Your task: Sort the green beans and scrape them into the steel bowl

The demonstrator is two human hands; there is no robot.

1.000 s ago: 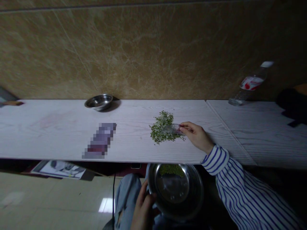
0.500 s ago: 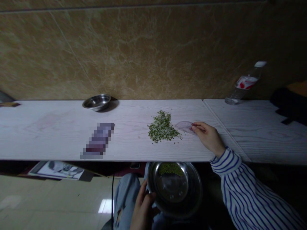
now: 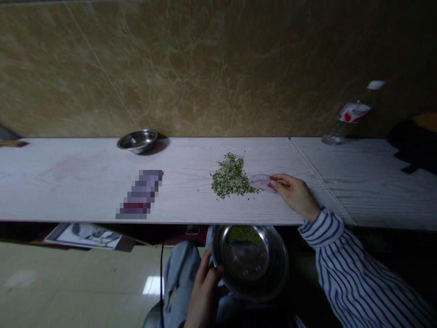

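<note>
A loose heap of small green beans mixed with white grains [image 3: 230,176] lies on the pale wooden tabletop [image 3: 184,200]. My right hand [image 3: 293,193] pinches a clear plastic protractor [image 3: 261,182], whose curved edge meets the heap's right side. Below the table's front edge, my left hand [image 3: 206,284] grips the left rim of a large steel bowl [image 3: 278,255] over my lap. Green beans [image 3: 244,234] lie in the far part of that bowl, on its bottom. Part of the left hand's fingers is hidden by the rim.
A small steel bowl [image 3: 138,142] stands near the wall, at the back left. In front of it lies a blurred-out flat object [image 3: 139,196]. A plastic bottle [image 3: 353,114] and a dark item [image 3: 413,141] are at the right. Printed sheets [image 3: 85,236] show under the tabletop.
The protractor has shifted slightly left and nearer the front, against the heap's right edge. My left hand still holds the bowl. The whole view has tilted a little.
</note>
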